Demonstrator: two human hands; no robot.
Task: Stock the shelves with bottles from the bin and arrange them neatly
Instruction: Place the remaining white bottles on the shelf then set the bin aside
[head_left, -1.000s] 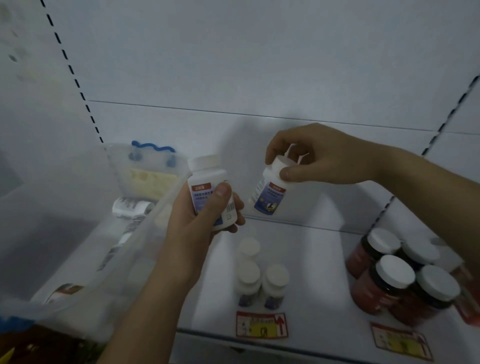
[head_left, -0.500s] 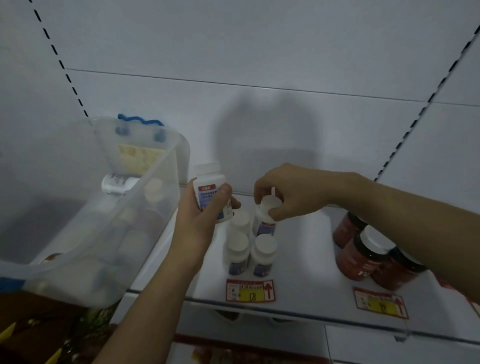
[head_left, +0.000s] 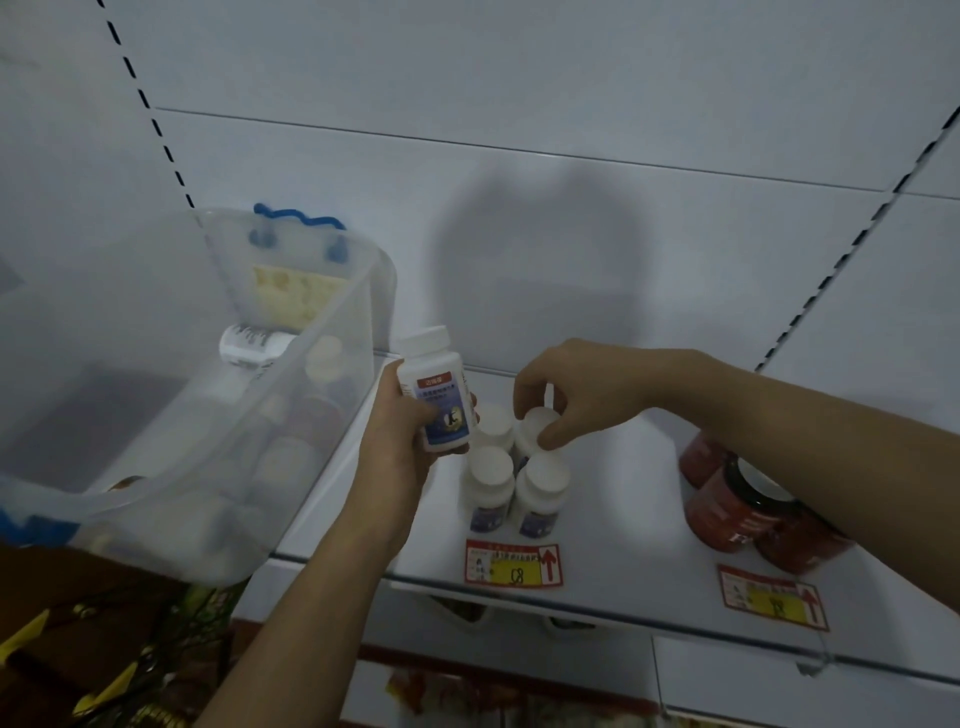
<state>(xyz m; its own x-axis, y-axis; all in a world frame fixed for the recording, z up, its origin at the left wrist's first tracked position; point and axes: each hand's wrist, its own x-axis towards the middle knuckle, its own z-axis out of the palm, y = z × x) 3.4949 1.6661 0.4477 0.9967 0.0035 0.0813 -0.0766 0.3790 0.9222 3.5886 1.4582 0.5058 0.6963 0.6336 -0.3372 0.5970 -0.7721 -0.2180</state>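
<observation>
My left hand (head_left: 397, 447) grips a white bottle (head_left: 435, 387) with a blue and red label, held upright above the shelf (head_left: 623, 540). My right hand (head_left: 576, 395) pinches the cap of another white bottle (head_left: 535, 423) that stands in the back row of a small cluster. Two more white bottles stand in front, one at the left (head_left: 490, 486) and one at the right (head_left: 541, 491), and a further one (head_left: 494, 423) sits behind them. The clear plastic bin (head_left: 218, 457) with more bottles inside rests at the left.
Dark red jars with white lids (head_left: 727, 499) stand on the shelf's right, partly behind my right forearm. Two price tags, one (head_left: 513, 564) and another (head_left: 774, 597), hang on the shelf's front edge. Below the shelf lie colourful packaged goods (head_left: 78, 649).
My right hand has come down from in front of the wall and set its bottle into the cluster on the shelf. My left hand lowered with its bottle and turned its label toward me.
</observation>
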